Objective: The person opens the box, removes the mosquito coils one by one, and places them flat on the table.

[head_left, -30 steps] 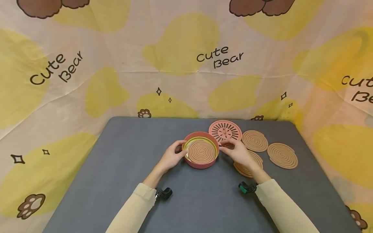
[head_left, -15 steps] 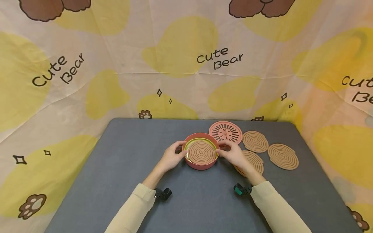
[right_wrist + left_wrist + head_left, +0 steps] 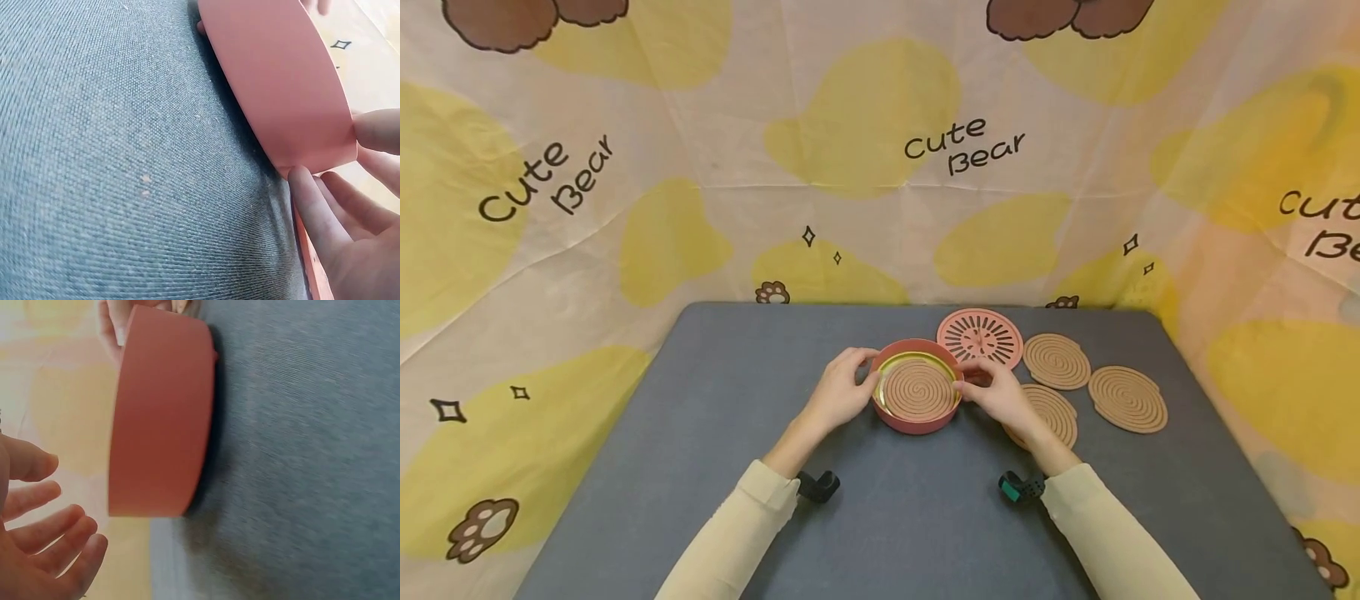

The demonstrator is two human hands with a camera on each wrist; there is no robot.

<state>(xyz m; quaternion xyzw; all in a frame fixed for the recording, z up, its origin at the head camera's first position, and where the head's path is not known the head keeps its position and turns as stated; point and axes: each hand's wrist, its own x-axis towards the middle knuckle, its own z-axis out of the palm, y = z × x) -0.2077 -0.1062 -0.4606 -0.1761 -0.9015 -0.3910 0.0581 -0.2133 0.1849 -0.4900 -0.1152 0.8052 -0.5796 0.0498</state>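
Note:
A round red mosquito coil box (image 3: 916, 427) stands on the table in the head view. Inside it, within a yellow-edged inner tray (image 3: 917, 357), lies a brown mosquito coil (image 3: 919, 390). At the box's left rim is my left hand (image 3: 842, 387); the left wrist view shows its fingers loosely bent and apart from the wall. My right hand (image 3: 1003, 400) grips the right side of the box, thumb at the rim and fingers against the outer wall, as the right wrist view shows. Behind that hand lies a pink slotted lid (image 3: 979, 333).
Right of the box, a partly hidden coil (image 3: 1054, 417) lies under the right forearm. Another coil (image 3: 1056, 362) and one more coil (image 3: 1127, 400) lie farther right on the grey table (image 3: 775, 350). A printed cloth (image 3: 850, 108) hangs behind and at the sides.
My right hand has come in to the box's right side and taken hold of it. The left hand has shifted slightly up and away from the left rim. The box stays in place.

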